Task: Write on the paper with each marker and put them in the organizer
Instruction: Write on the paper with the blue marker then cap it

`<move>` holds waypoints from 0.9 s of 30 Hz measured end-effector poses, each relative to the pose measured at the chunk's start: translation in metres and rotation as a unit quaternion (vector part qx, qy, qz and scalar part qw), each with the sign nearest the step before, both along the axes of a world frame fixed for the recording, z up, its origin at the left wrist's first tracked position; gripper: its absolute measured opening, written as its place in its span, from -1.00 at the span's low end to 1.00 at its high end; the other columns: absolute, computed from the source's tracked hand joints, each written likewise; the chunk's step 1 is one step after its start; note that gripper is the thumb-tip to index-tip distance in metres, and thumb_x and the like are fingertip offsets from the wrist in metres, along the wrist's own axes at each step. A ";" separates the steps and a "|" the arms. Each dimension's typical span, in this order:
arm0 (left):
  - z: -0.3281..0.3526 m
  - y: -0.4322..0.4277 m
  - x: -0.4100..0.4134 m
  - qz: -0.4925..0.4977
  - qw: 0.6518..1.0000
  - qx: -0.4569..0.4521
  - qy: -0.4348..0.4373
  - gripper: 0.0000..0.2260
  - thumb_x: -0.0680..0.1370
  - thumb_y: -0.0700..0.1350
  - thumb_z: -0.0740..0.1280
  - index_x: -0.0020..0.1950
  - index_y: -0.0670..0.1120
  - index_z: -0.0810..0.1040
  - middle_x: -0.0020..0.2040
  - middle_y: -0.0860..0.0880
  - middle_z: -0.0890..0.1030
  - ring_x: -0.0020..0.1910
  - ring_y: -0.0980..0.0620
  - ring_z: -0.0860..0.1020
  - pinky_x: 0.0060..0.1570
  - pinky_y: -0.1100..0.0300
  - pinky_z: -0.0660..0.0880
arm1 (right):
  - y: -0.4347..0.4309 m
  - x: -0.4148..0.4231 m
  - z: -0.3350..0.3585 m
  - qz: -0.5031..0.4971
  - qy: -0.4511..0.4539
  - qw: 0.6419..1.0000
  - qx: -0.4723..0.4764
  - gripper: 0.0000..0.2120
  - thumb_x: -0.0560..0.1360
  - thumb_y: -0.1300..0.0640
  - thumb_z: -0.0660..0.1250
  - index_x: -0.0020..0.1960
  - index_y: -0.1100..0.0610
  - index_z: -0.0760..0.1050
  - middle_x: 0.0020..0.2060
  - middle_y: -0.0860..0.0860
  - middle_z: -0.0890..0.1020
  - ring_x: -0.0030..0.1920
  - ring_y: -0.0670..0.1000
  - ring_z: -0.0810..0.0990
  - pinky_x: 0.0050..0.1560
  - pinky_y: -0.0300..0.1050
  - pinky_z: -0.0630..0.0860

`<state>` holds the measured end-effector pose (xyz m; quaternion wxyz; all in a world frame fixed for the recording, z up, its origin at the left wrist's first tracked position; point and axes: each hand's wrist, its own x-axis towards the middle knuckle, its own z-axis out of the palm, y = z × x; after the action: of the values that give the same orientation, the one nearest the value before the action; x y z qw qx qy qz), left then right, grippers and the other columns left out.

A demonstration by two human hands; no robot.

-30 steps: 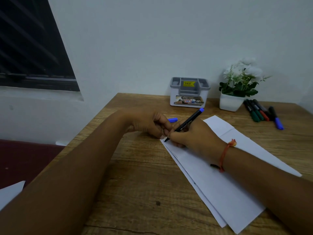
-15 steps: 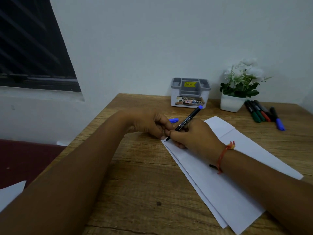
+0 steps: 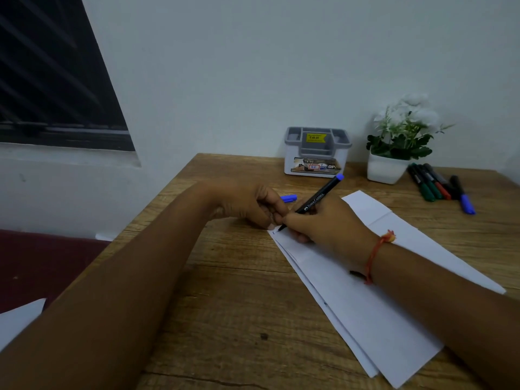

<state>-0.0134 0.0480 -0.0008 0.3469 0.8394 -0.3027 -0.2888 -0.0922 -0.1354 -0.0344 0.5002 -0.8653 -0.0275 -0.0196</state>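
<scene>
My right hand (image 3: 323,223) grips a black marker with a blue end (image 3: 318,198), its tip touching the near-left corner of the white paper (image 3: 365,299), where a small blue mark shows. My left hand (image 3: 250,204) is closed around the blue cap (image 3: 289,198), which sticks out to the right, and its fingertips press the paper's corner. The grey and white organizer (image 3: 317,153) stands at the back of the desk against the wall. Several more markers (image 3: 439,184) lie at the back right.
A white pot with a flowering plant (image 3: 394,147) stands between the organizer and the loose markers. The wooden desk (image 3: 225,305) ends at its left edge above a dark red floor. A white sheet corner (image 3: 17,319) shows at far left.
The marker's tip has settled on the paper corner and a small blue mark has appeared there. Both hands stayed almost in place.
</scene>
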 end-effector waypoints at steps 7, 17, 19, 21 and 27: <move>-0.002 0.001 0.002 -0.007 1.000 -0.004 0.004 -0.70 0.48 -0.35 0.42 0.18 -0.11 0.63 -0.22 0.15 0.66 -0.27 0.26 0.55 -0.23 0.40 0.45 | -0.001 0.000 0.002 0.022 0.014 0.998 0.051 -0.86 0.46 0.17 0.44 -0.12 0.26 0.66 -0.36 0.12 0.64 -0.34 -0.02 0.57 -0.22 -0.07 0.51; -0.001 0.000 0.003 -0.004 1.000 -0.006 0.018 -0.67 0.48 -0.39 0.39 0.21 -0.14 0.61 -0.13 0.10 0.68 -0.20 0.26 0.61 -0.17 0.41 0.48 | 0.002 -0.003 0.002 0.016 -0.017 0.999 -0.024 -0.84 0.38 0.14 0.46 -0.16 0.25 0.66 -0.28 0.21 0.66 -0.31 -0.03 0.58 -0.14 0.20 0.59; -0.001 0.000 0.003 -0.002 1.000 -0.005 0.020 -0.67 0.48 -0.39 0.39 0.21 -0.15 0.60 -0.14 0.11 0.68 -0.21 0.27 0.61 -0.19 0.42 0.48 | 0.003 -0.002 0.002 0.015 -0.019 0.999 -0.028 -0.84 0.37 0.13 0.47 -0.15 0.24 0.66 -0.27 0.21 0.66 -0.29 -0.02 0.59 -0.13 0.21 0.60; -0.002 0.000 0.003 -0.004 1.000 -0.008 0.020 -0.68 0.48 -0.39 0.39 0.20 -0.14 0.61 -0.14 0.10 0.68 -0.20 0.26 0.61 -0.18 0.41 0.49 | 0.002 -0.002 0.002 0.009 -0.019 0.999 -0.032 -0.84 0.38 0.12 0.46 -0.16 0.22 0.66 -0.27 0.18 0.67 -0.28 -0.02 0.61 -0.10 0.20 0.61; -0.004 0.001 0.004 -0.001 1.000 -0.012 0.008 -0.69 0.47 -0.36 0.42 0.17 -0.11 0.63 -0.03 -0.01 0.68 -0.13 0.17 0.59 -0.09 0.33 0.52 | 0.002 -0.003 0.002 -0.003 -0.027 0.999 -0.047 -0.84 0.38 0.13 0.44 -0.17 0.24 0.65 -0.32 0.16 0.67 -0.33 -0.05 0.59 -0.12 0.19 0.60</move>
<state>-0.0094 0.0493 -0.0053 0.3590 0.8323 -0.3044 -0.2927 -0.0954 -0.1331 -0.0323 0.4580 -0.8870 -0.0392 -0.0436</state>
